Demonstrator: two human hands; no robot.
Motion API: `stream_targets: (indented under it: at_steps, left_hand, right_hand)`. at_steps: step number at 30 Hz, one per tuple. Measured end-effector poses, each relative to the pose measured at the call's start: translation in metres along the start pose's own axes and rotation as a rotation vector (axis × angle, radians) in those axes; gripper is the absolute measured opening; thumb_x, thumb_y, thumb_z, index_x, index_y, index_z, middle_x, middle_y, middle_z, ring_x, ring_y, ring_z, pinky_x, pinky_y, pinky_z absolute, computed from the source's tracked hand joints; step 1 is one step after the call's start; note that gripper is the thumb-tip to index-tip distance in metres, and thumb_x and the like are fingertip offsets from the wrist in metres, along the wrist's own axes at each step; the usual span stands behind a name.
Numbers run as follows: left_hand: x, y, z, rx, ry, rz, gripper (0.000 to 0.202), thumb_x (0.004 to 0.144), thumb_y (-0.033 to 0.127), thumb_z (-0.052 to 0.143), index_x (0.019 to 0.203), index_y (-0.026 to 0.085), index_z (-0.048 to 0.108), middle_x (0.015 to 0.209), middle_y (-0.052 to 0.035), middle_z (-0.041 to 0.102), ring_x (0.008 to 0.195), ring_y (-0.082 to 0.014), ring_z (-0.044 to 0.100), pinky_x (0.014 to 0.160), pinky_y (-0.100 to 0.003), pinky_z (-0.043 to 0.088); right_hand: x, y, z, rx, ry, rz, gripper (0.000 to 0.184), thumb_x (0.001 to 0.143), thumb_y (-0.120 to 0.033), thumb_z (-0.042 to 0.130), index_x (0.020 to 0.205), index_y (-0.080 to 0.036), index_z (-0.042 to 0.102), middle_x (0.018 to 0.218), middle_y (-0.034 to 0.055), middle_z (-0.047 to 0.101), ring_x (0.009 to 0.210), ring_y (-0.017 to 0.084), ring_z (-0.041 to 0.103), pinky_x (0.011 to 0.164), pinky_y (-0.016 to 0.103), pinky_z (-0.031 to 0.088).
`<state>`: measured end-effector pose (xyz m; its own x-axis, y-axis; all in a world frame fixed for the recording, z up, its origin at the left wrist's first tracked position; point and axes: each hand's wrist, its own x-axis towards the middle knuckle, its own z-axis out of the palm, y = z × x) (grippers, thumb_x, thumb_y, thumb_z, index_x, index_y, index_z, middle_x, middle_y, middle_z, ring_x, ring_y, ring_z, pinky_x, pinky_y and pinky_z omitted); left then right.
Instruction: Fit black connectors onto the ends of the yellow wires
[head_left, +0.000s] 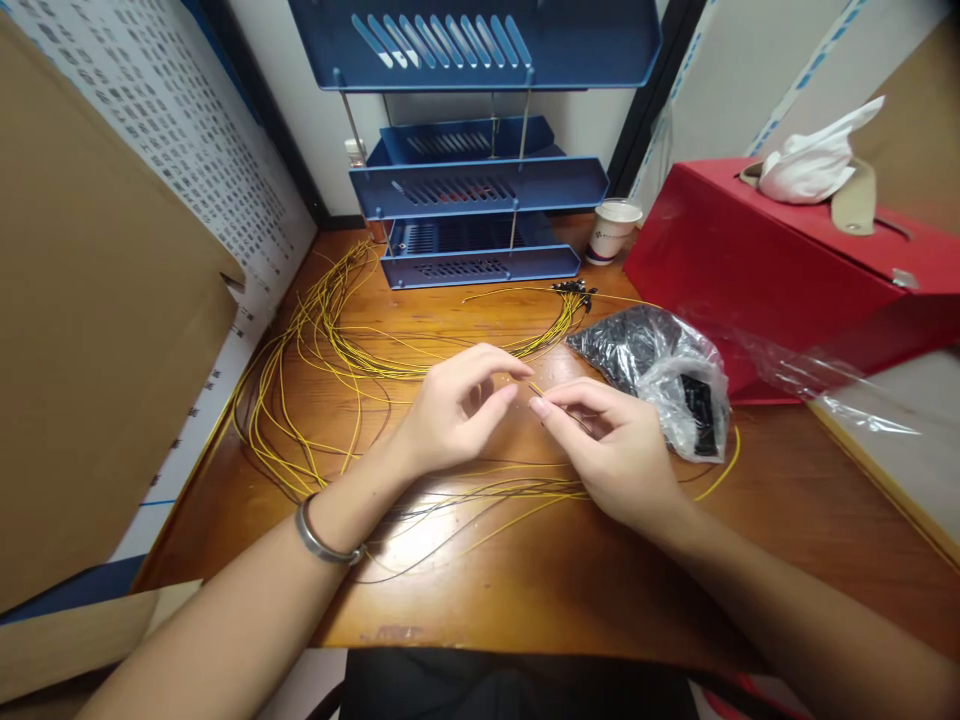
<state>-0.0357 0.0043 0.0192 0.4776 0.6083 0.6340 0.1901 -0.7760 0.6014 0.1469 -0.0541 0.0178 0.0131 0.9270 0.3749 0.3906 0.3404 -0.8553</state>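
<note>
Over the middle of the wooden desk [525, 570], my left hand [454, 405] and my right hand [611, 440] meet fingertip to fingertip. My right thumb and forefinger pinch the end of a thin yellow cable [537, 389]. My left fingers curl in a pinch just left of that end; what they hold is too small to make out. A loose bundle of yellow cables [315, 350] loops across the desk's left side and under my hands. Right of my right hand lies a clear plastic bag of small black parts [660, 365].
A blue stacked letter tray [472, 190] stands at the back. A paper cup [613, 230] sits beside it. A red box [780, 270] with a white tissue on top fills the right. Brown cardboard [97, 330] walls the left side. Black cable ends [574, 288] lie near the tray.
</note>
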Motion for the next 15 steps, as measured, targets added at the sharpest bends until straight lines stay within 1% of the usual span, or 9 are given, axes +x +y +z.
stream_targets:
  at_steps: [3,7,12,15]
  left_hand:
    - [0.0007,-0.0008,0.0014,0.025,0.002,0.048,0.013,0.094,0.015,0.060,0.101,0.013,0.070,0.094,-0.0087,0.072,0.072,-0.0120,0.061,0.066,-0.025,0.050]
    - [0.0015,-0.0038,0.0008,0.039,-0.009,0.074,0.013,0.094,0.014,0.059,0.099,0.012,0.071,0.090,-0.0092,0.072,0.073,-0.0126,0.062,0.065,-0.024,0.049]
    - [0.0019,-0.0054,-0.0008,0.038,-0.008,0.100,0.010,0.094,0.014,0.061,0.096,0.013,0.071,0.088,-0.0084,0.073,0.072,-0.0122,0.062,0.065,-0.024,0.050]
    - [0.0017,-0.0046,-0.0003,0.038,0.003,0.091,0.010,0.093,0.014,0.061,0.094,0.013,0.071,0.086,-0.0077,0.073,0.073,-0.0128,0.064,0.065,-0.024,0.050]
  right_hand:
    - [-0.0002,-0.0001,0.0000,0.000,-0.006,0.000,0.017,0.088,-0.027,0.066,0.077,-0.016,0.072,0.077,0.0066,0.072,0.064,0.015,0.062,0.055,0.028,0.043]
    - [-0.0004,-0.0001,0.0006,0.001,-0.015,-0.009,0.017,0.089,-0.028,0.066,0.078,-0.016,0.072,0.081,0.0073,0.073,0.069,0.017,0.065,0.058,0.028,0.046]
    - [-0.0008,-0.0005,0.0010,-0.026,-0.014,-0.025,0.016,0.089,-0.027,0.066,0.079,-0.017,0.073,0.079,0.0060,0.073,0.065,0.015,0.063,0.056,0.027,0.045]
    - [-0.0010,-0.0017,0.0002,-0.045,-0.010,-0.035,0.015,0.089,-0.027,0.066,0.080,-0.017,0.074,0.081,0.0064,0.074,0.067,0.016,0.064,0.056,0.027,0.046]
